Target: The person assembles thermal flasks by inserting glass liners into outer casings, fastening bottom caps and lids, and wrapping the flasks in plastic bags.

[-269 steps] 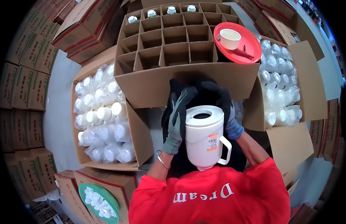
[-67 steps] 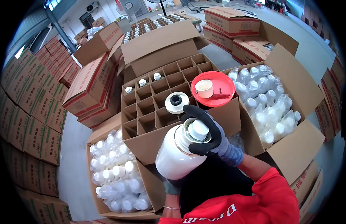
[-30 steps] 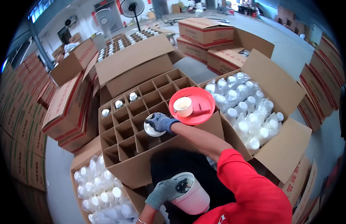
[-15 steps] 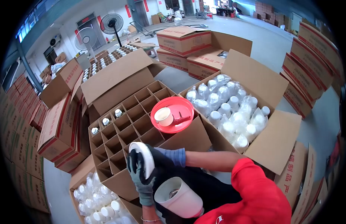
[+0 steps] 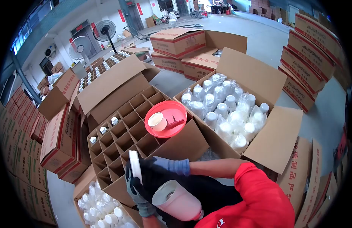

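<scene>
Grey floor (image 5: 261, 43) opens past the cartons, w/ a bare strip running down the R side. Stacked boxes (image 5: 307, 66) at upper R carry red bands & read "JIUJIUSHIHUI"; a brown carton (image 5: 292, 171), lower R, has large red Chinese characters. Divided carton (image 5: 185, 140) sits ahead of the lap, its grid of open compartments running diagonally; 3 bottle tops (image 5: 114, 120) show along its L side. Just R, an open box (image 5: 254, 74) holds plastic-wrapped bottles (image 5: 221, 110); another lot of wrapped bottles (image 5: 93, 201) is at lower L.

The wearer's red top (image 5: 255, 193) & dark-clothed lap (image 5: 217, 192) fill bottom centre. White container (image 5: 179, 203) lies tilted there, long axis diagonal: wide open mouth to upper L, narrow end lower R by the red top. Red plate (image 5: 177, 114) rests on the divided carton's R part, w/ a cream cup (image 5: 157, 122) on it.

L hand (image 5: 138, 193), grey-green glove, curls round the L side of white lid (image 5: 135, 167). R hand (image 5: 155, 165), dark & blue glove, is against its R side; fingertips hidden, so grip unclear. Lid is up on edge, nearly upright, rim toward viewer, btwn the carton's near wall & container mouth.
</scene>
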`<state>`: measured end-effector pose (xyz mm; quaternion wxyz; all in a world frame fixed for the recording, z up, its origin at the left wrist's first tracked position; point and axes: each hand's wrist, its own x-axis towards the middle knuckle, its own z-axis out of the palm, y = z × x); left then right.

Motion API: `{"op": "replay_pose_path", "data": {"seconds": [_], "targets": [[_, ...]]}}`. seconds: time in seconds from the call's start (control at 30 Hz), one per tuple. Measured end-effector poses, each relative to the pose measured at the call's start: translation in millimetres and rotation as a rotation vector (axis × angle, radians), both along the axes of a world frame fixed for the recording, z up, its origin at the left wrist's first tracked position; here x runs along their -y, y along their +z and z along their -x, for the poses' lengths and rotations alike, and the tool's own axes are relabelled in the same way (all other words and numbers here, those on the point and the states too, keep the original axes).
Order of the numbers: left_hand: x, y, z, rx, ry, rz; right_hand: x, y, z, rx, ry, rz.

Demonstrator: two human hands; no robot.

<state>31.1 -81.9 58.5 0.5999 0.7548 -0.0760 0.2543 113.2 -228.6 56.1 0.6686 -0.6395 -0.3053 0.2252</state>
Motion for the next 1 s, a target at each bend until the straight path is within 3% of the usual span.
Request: {"op": "replay_pose_path", "data": {"seconds": [0.03, 0.1, 0.17, 0.2, 0.27, 0.33, 0.4, 0.47, 0.5, 0.6, 0.63, 0.73, 0.9, 0.93, 1.0], "targets": [[-10, -11, 5, -0.071, -0.003, 0.012, 12, 8, 3, -0.343, 0.114, -0.011], [-40, -41, 20, -0.209, -0.012, 0.040, 29, 7, 5, -0.400, 0.124, 0.156], [-50, -47, 29, -0.337, -0.063, 0.077, 41, -16, -1, 0.184, -0.092, 0.496], [-49, -40, 34, -0.401, -0.103, 0.097, 49, -30, -2, 0.140, -0.119, 0.380], [-51, -36, 42, -0.269, -0.287, -0.218, 60, -55, 5, 0.045, -0.156, 0.156], [-41, -28, 46, -0.225, -0.399, -0.528, 52, -70, 17, 0.254, -0.113, 0.158], [-36, -19, 43, -0.171, -0.487, -0.568, 41, -85, 35, 0.456, -0.114, 0.059], [-35, -26, 44, -0.185, -0.538, -0.555, 32, -95, 44, 0.588, 0.055, 0.167], [-33, -29, 45, -0.178, -0.546, -0.516, 34, -98, 52, 1.039, -0.055, 0.285], [-27, -33, 45, -0.191, -0.531, -0.500, 32, -110, 56, 0.581, -0.059, 0.282], [-28, -37, 44, -0.203, -0.538, -0.530, 29, -116, 53, 0.664, -0.061, 0.172], [-29, -53, 55, -0.231, -0.465, -0.619, 23, -127, 47, 0.497, -0.004, 0.116], [-23, -41, 75, -0.132, -0.404, -0.712, 27, -97, 40, 0.130, 0.271, 0.198], [-24, -44, 75, -0.179, -0.378, -0.549, 26, -95, 37, 0.095, 0.319, 0.235], [-24, -52, 79, -0.271, -0.323, -0.216, 40, -102, 45, 0.358, 0.213, 0.166]]}}
